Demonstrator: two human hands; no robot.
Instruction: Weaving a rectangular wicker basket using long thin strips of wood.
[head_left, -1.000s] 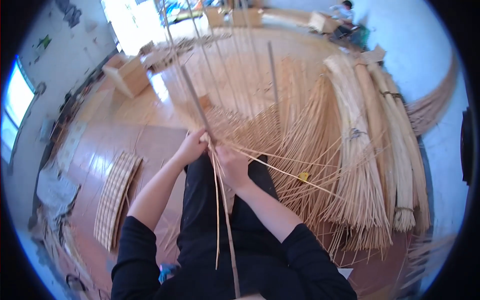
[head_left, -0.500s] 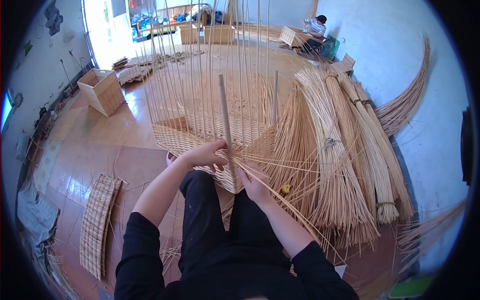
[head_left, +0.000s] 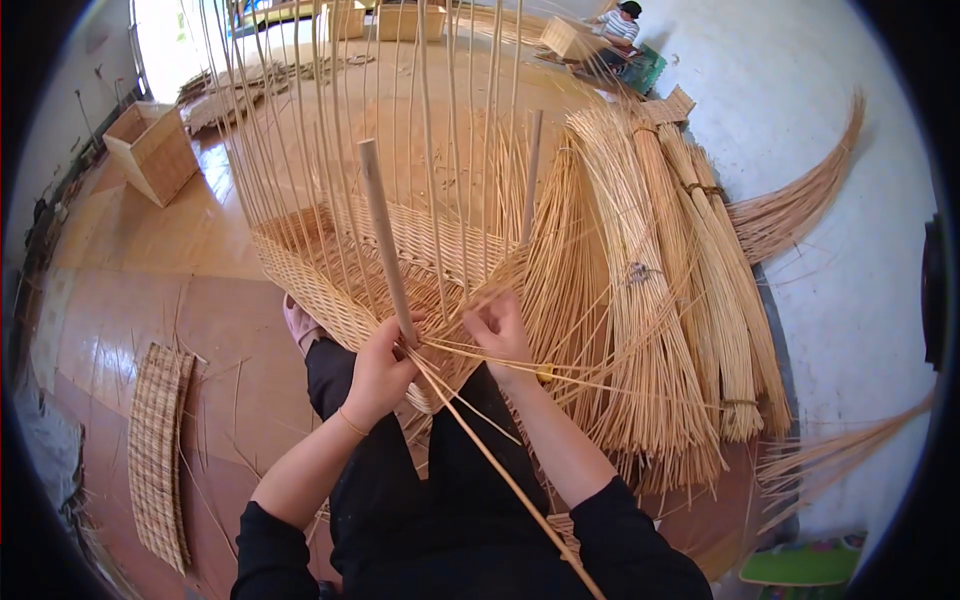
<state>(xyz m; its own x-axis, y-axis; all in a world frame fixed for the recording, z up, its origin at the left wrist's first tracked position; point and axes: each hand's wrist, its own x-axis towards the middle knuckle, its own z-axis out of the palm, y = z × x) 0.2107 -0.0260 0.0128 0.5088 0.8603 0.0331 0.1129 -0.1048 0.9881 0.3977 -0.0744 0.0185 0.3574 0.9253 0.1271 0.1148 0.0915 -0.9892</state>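
Observation:
A half-woven wicker basket [head_left: 318,287] with tall upright rods rests tilted by my knees, its near corner toward me. A thick corner stake [head_left: 382,240] rises from that corner. My left hand [head_left: 380,375] is closed at the stake's foot, pinching the weaving rods there. One long wicker rod [head_left: 501,470] slants from this spot down across my lap. My right hand [head_left: 503,335] is at the near right wall, its fingers bent together on a thin wicker strand; their tips are partly hidden. Other loose strands trail off to the right beneath its wrist.
Large bundles of wicker rods [head_left: 650,300] lie along the right wall. A woven panel [head_left: 160,450] is on the floor at left, with a box-shaped basket [head_left: 152,150] beyond it. Far back, a seated person [head_left: 618,30] works on another basket.
The basket and stake appear farther left, and the view has shifted. My left hand has come to the stake's foot; my right hand has moved from the loose rods onto the right wall.

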